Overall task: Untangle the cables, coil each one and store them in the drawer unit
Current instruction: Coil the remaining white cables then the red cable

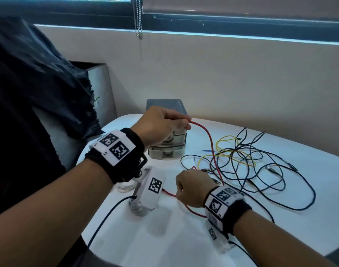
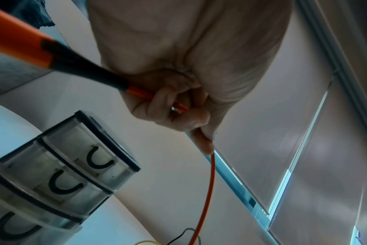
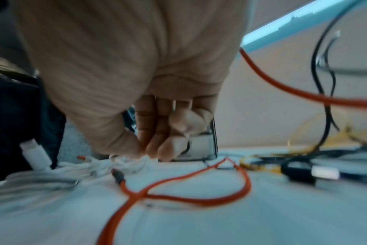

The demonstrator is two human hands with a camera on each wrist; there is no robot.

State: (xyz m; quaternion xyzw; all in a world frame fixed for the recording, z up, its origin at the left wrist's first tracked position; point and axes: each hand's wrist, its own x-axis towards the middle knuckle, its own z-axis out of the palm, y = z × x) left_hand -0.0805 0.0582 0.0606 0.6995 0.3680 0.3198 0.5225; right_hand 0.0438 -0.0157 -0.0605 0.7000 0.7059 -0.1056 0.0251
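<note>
Head view, centre: our left hand (image 1: pixel 161 126) pinches the limp, light red cable (image 1: pixel 208 137); right hand (image 1: pixel 191 187) curled, grip unclear; hold near plugs.

Front centre: bare table (image 1: pixel 184 241) between the wrists, open to a reach.
Right: tangle of black and yellow cables (image 1: pixel 242 160) sprawled over the surface.
Rear: drawer unit (image 1: pixel 165 149) against the wall.
Midair: red cable (image 1: pixel 209 139) slung across the drawer approach.
Left: white cable (image 3: pixel 52 175) coiled near the edge.
</note>
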